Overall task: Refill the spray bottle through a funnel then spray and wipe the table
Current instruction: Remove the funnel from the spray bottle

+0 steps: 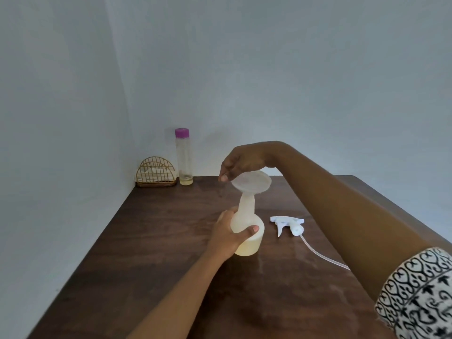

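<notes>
Left hand (228,237) wraps around the lower body of the spray bottle (247,234), thumb across the front, holding it upright on the table (151,241). Your right hand (241,162) arches over the funnel (250,183), fingertips on its wide rim; whether you are pinching it or only resting on it, I cannot tell. The funnel's spout sits down in the bottle neck, slightly tilted.

From this one head view, here's where you stand. Trigger head (288,223) is off and lying on the table just to the right of the bottle, its dip tube (325,256) trailing toward you. So opening is done. Pale yellowish liquid shows in the bottom of the spray bottle, and the tall refill bottle (184,157) at the back, purple cap on, looks nearly drained, so I'd judge the pouring finished or close to it. Left to do: lift the funnel out, screw the trigger head back on, spray, then wipe. A cloth seems to sit in the wire holder (156,172) by the wall.
</notes>
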The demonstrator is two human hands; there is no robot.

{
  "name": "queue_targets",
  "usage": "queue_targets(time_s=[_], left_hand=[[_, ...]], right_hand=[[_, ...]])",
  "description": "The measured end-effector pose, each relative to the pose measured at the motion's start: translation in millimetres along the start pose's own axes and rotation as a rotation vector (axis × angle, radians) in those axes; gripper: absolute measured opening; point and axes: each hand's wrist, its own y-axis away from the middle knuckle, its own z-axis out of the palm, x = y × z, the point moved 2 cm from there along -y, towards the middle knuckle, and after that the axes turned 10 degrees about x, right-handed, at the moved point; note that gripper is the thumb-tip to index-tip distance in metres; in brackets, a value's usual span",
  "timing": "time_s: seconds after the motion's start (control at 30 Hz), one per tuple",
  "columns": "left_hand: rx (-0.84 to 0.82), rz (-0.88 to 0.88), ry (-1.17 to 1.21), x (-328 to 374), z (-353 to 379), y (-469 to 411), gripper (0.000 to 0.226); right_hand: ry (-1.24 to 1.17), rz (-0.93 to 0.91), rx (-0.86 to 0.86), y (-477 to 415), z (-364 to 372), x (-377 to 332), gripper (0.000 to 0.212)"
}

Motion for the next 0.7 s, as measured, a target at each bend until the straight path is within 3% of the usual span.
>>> queue_targets(time_s=[0.13, 0.5, 0.6, 0.7], left_hand=[[-0.017, 0.003, -0.011, 0, -1, -1, 0.073], [-0.012, 0.027, 0.059, -7, 1, -3, 0.073], [0.008, 0.040, 0.095, -9, 3, -2, 0.073], [0.008, 0.045, 0.109, -9, 6, -2, 0.073]], right_hand=[[-0.144, 0.079, 0.093, 5, -4, 19, 0.028], [-0.896, 0.359, 0.270, 33, 18, 58, 0.021], [-0.998, 0.375, 0.409, 42, 27, 63, 0.026], [-1.028, 0.368, 0.416, 49, 35, 63, 0.027]])
